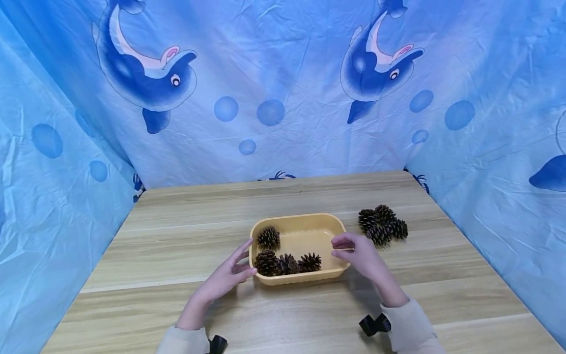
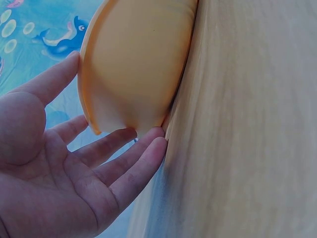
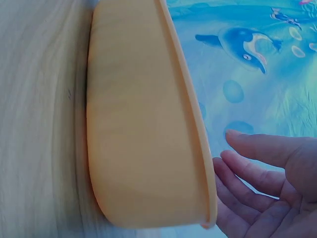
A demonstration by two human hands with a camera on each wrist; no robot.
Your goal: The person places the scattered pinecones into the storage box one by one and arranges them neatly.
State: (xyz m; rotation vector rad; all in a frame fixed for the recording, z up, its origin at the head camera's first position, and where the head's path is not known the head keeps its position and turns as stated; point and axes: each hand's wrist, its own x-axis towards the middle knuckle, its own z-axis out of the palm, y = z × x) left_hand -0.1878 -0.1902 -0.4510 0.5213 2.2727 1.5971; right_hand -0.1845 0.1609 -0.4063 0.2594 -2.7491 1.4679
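Pale cloth of the left sleeve (image 1: 183, 341) enters my head view at 7 o'clock, and beyond it I have the left hand (image 1: 222, 280) spread, at the 8 to 9 o'clock of a yellow tray (image 1: 307, 242), thumb and fingertips against its rim and end wall. The tray sits on the wood-grain table (image 1: 168, 255). Inside, I count one pine cone (image 1: 268, 238) at 10 o'clock, then three pine cones (image 1: 288, 264) along the near wall from 8 round to 5. At 3 o'clock the right hand (image 1: 364, 255) reaches over the tray's end, fingers loosely bent and apart from the thumb, nothing visible between; whether it touches the rim I cannot tell. Farthest right, around 2 o'clock from the tray, I see clustered pine cones (image 1: 380, 233).
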